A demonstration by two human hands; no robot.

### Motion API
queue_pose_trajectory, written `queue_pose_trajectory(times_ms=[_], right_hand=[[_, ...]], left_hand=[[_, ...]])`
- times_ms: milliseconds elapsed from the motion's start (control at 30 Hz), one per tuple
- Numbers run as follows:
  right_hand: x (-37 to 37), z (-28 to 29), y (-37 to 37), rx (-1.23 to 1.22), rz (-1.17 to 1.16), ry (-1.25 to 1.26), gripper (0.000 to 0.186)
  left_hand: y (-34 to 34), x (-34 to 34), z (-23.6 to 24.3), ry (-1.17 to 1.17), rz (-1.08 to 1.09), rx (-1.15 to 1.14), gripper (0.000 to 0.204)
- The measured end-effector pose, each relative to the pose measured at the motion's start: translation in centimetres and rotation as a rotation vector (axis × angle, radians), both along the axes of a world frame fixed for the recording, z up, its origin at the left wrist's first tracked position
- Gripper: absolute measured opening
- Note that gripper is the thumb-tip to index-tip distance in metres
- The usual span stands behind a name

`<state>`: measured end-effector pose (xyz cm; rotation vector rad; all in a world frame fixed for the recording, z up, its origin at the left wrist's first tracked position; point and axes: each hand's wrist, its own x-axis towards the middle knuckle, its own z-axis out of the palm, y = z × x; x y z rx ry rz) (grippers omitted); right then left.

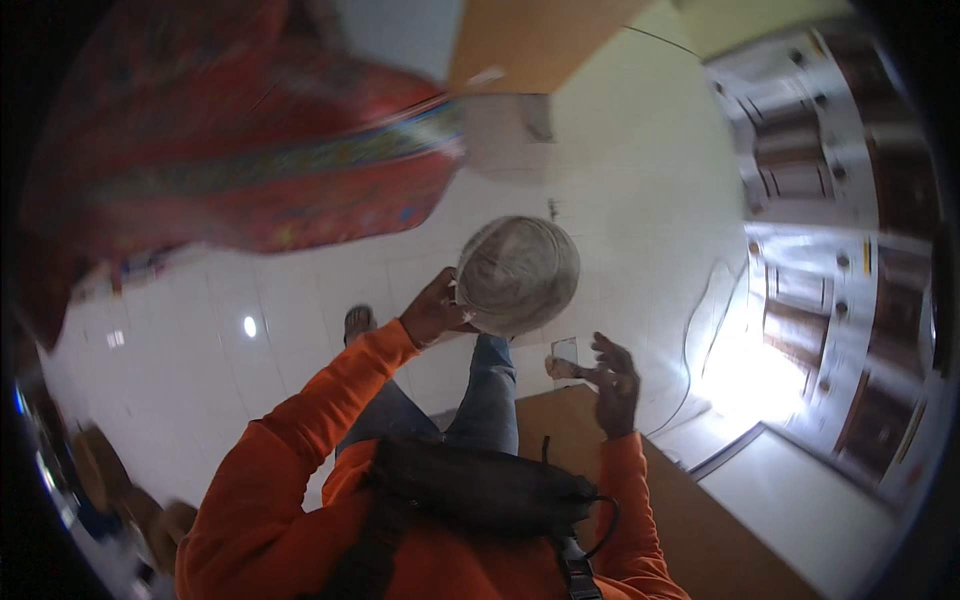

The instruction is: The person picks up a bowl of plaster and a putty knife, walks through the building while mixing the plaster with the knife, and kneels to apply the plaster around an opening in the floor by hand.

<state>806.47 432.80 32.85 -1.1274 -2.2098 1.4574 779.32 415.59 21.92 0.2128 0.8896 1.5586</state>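
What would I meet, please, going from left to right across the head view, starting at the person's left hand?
By their visible middles: left hand, round grey bowl-shaped thing, small flat piece, right hand, brown-and-white panelled unit.

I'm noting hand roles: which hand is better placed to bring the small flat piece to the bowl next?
Probably the right hand: it holds the small flat piece, while the left hand is busy holding the bowl by its side.
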Motion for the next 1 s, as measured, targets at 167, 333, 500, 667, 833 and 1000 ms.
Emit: queue_pose_trajectory(times_ms=[167, 333, 500, 667, 833, 1000], right_hand=[[11.8, 7.0, 6.3, -0.129, -0.451, 0.312, 0.049], [17.5, 12.5, 12.6, 0.073, -0.443, 0.627, 0.045], [22.0, 22.6, 22.9, 0.643, -0.141, 0.297, 0.024], [24.0, 26.7, 30.6, 0.783, -0.160, 0.270, 0.022], [23.7, 23.8, 36.1, 0.894, -0.129, 0.277, 0.021], [21.3, 19.7, 41.3, 0.593, -0.388, 0.515, 0.017]], left_hand=[[12.4, 3.6, 13.6, 0.398, -0.233, 0.027, 0.053], [21.0, 10.8, 23.9, 0.374, -0.241, 0.137, 0.058], [29.0, 16.8, 29.7, 0.559, -0.235, 0.313, 0.058], [35.8, 20.3, 34.4, 0.627, -0.285, 0.404, 0.055], [42.8, 21.2, 33.6, 0.586, -0.219, 0.486, 0.057], [53.1, 21.7, 33.9, 0.461, -0.148, 0.570, 0.061]])
